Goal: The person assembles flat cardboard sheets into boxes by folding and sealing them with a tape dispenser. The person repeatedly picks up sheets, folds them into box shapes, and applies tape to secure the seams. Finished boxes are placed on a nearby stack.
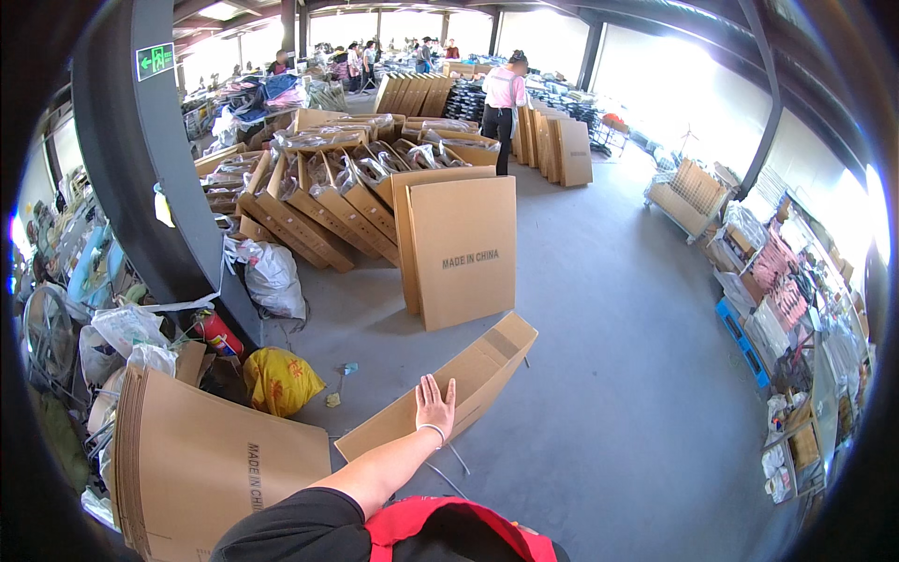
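My left hand (434, 409) lies flat, fingers stretched out, against the upper face of a long, narrow cardboard box (487, 361). A bracelet circles the wrist. The box stands on the grey floor, slanting away to the right, with a darker strip across its far end. Thin grey strips (448, 480) show on the floor beside it. My right hand is out of sight. To the left of my arm stands a stack of flat cardboard sheets (211, 450). Beyond the box, two upright flat cartons (468, 248) lean together.
Rows of cartons with clear plastic (318, 192) fill the far left. A dark pillar (154, 178), white sack (273, 279), yellow bag (281, 382) and fire extinguisher (218, 333) stand at left. A person (504, 98) is farther back. Right: a mesh cart (688, 199) and blue pallet (742, 344).
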The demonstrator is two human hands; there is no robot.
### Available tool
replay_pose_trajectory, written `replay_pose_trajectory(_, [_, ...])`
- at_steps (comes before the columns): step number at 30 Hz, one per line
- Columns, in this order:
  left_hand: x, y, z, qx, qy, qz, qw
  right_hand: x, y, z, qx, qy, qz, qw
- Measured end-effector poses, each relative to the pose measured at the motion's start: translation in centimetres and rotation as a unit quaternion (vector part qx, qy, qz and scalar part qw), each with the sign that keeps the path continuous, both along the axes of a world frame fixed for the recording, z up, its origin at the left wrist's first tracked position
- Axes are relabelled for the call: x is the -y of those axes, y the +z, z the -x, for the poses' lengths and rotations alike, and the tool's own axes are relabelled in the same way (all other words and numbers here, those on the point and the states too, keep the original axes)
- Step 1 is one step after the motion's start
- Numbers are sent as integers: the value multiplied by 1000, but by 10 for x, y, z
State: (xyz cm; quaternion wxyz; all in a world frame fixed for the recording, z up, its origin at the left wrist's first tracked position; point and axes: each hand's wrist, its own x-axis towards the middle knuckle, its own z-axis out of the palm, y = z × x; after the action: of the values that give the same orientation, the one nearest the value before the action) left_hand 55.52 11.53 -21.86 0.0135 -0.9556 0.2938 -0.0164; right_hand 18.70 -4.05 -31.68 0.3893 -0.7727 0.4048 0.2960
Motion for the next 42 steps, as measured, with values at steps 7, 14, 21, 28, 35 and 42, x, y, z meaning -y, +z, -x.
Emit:
replay_pose_trajectory(7, [-2,28,7,-56,-21,11,998,-3,1,2,-2,-5,1,1000])
replay_pose_trajectory(14, [-5,41,9,-69,-24,3,997,-7,2,8,0,-7,2,1000])
replay_pose_trajectory(21, [-4,53,14,-110,-26,-1,994,-8,2,8,3,-8,4,1000])
replay_pose_trajectory(28, [-8,64,16,-126,-40,1,991,-10,1,9,6,-8,5,1000])
replay_pose_trajectory(35, [-11,69,16,-126,-50,-23,991,-12,-5,19,12,-6,8,1000])
replay_pose_trajectory(42, [-10,60,13,-133,-42,-8,990,-21,-16,47,61,5,34,998])
